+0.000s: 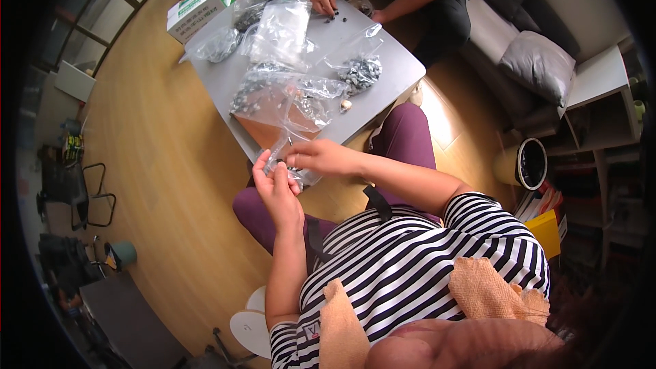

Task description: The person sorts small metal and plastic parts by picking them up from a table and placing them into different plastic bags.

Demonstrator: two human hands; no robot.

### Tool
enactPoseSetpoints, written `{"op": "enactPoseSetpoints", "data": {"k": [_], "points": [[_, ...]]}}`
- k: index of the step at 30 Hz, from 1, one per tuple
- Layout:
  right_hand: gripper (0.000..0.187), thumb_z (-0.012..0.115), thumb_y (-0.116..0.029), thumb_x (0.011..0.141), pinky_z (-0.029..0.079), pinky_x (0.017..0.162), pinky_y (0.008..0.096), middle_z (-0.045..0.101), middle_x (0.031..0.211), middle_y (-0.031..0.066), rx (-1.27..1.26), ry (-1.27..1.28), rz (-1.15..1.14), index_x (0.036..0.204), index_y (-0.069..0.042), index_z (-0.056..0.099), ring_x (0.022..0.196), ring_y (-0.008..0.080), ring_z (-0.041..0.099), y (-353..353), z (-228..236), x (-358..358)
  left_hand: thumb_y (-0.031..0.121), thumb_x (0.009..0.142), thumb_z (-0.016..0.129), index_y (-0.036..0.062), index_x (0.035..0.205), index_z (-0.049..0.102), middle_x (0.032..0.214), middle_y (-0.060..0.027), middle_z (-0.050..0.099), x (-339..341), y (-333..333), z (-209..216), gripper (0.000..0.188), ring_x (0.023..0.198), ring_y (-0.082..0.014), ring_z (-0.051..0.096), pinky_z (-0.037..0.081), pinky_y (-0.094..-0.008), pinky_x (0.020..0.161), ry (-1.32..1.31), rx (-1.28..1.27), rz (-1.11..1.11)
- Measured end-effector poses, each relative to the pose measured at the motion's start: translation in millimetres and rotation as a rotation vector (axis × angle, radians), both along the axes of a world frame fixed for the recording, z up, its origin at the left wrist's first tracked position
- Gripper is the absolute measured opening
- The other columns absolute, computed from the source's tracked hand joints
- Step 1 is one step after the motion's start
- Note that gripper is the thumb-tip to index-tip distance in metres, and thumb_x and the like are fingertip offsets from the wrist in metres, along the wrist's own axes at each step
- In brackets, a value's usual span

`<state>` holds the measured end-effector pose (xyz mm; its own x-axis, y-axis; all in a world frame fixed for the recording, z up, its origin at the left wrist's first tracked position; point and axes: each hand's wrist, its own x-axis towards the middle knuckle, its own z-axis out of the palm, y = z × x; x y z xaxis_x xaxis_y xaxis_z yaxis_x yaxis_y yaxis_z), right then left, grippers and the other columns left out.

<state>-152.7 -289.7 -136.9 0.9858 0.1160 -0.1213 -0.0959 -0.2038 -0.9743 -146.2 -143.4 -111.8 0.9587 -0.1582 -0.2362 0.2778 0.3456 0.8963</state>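
At the counter's (379,92) near corner, left hand (277,195) and right hand (328,158) have half-curled fingers about clear plastic (276,148), grips I can't make out, apparently mid-handling, so a steady pinch seems needed next.

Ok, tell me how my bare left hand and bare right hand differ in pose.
The bare left hand comes up from below, fingers toward the picture's top; the bare right hand comes in from the right, fingers pointing left. The left hand's forearm is nearly upright in view, while the right hand's runs mostly sideways. Both hands are close together at thin clear plastic.
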Motion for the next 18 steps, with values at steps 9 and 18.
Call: {"op": "enactPoseSetpoints", "data": {"k": [9, 18], "points": [[0.016, 0.057, -0.016, 0.089, 0.051, 0.074, 0.0425, 0.066, 0.086, 0.0179, -0.515, -0.294, -0.494, 0.094, -0.003, 0.065, 0.083, 0.0373, 0.063, -45.4, -49.2, 56.8, 0.003, 0.094, 0.05, 0.0007, 0.126, 0.043, 0.082, 0.0005, 0.048, 1.8, 6.1, 1.5, 0.033, 0.059, -0.0018, 0.042, 0.034, -0.0163, 0.045, 0.02, -0.009, -0.014], [0.046, 0.038, -0.025, 0.096, 0.039, 0.104, 0.0398, 0.042, 0.143, 0.0204, -0.664, -0.316, -0.083, 0.141, -0.017, 0.042, 0.126, 0.0392, 0.044, -46.8, -143.1, 180.6, 0.004, 0.094, 0.051, 0.0046, 0.124, 0.046, 0.074, 0.0007, 0.048, 5.8, 9.1, -8.3, 0.03, 0.052, -0.0034, 0.04, 0.035, -0.0186, 0.045, 0.101, -0.024, -0.036]]}}
